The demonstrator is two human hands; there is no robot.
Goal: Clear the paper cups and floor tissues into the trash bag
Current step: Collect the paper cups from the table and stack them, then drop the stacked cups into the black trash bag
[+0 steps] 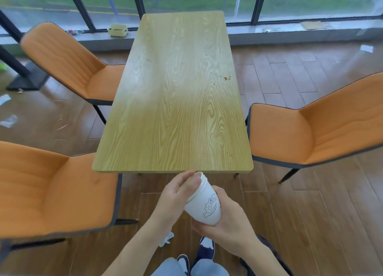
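Paper cups point(204, 201), white with a blue wave print, are nested as a stack and held in the air just off the near edge of the table point(176, 89), tilted with the rims toward the table. The right hand point(230, 219) is cupped under and around the stack's base, fingers wrapped and pressed on the wall. The left hand point(176, 194) pinches the rim end, thumb laid over the top cup. So the stack lies between the two hands, base in the right palm and mouth at the left fingertips.

Risks: the stack is tilted, so any leftover liquid could run out onto the floor. Thin walls could crush if the right hand squeezes harder. Nested cups may slip apart if only the outer one is gripped.

A crumpled tissue point(166, 239) lies on the floor on the near side of the table, by the person's shoes and easy to step on. More paper scraps point(9, 121) lie on the floor well to the table's left, and one scrap point(366, 48) lies to its far right. Crumbs point(227, 78) sit on the table's right edge. No trash bag can be clearly made out.
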